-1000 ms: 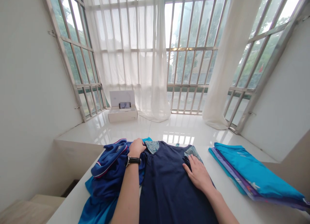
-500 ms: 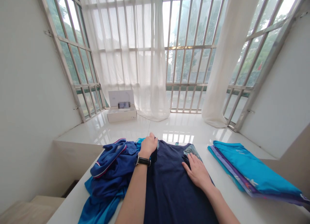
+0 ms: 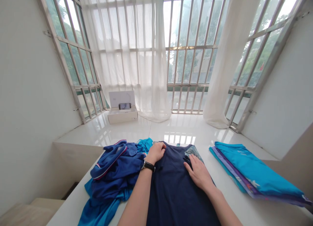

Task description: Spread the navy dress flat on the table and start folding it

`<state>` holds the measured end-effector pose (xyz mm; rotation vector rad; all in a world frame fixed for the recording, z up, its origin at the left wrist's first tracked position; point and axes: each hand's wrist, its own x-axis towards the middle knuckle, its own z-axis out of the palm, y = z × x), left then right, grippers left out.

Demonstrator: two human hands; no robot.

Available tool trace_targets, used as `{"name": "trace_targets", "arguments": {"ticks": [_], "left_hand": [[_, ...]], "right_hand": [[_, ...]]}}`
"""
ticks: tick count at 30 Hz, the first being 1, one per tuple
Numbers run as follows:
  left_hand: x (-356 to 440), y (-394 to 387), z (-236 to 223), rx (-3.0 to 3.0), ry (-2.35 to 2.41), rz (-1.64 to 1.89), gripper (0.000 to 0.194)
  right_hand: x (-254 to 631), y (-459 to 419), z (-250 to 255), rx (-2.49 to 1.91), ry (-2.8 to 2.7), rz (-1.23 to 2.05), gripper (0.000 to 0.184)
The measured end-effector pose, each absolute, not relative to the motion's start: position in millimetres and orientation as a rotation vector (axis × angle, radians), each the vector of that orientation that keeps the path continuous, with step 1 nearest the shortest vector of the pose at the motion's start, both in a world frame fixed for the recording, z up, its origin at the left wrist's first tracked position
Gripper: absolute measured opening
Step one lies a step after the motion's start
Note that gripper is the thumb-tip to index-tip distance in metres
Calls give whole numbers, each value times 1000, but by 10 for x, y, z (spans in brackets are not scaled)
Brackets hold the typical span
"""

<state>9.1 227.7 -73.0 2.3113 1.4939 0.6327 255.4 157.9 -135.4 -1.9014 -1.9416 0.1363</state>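
Left hand pinches the folded edge of a dark navy cotton shirt; right hand at three o'clock, fingers spread, pressing flat. Crumpled blue garments at nine o'clock.

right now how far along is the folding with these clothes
Done: a stack of folded turquoise and purple garments lies flat at the right of the white table. In hand: the dark navy shirt is spread out, left hand gripping its top edge, right hand pressing flat on it. Left: the crumpled heap of blue clothes beside it, unfolded.
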Motion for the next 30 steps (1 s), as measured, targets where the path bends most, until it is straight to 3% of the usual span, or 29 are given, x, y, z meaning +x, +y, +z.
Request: {"name": "trace_targets", "arguments": {"ticks": [10,18,23,30], "left_hand": [[78,2241,-726,2460,1622,480,35],[113,2204,-1041,2484,1704,256,58],[138,2190,-1067,2489,1757,272,60],[133,2199,-1065,2484,1758,268,61]], "right_hand": [[2815,1630,-1349,-1789,-1887,114,53],[2726,1633,-1401,-1969,-2003,133,71],[2647,1601,-1298,-2147,-2037,98,77],[2674,1627,-1393,-2038,-1904,138,76]]}}
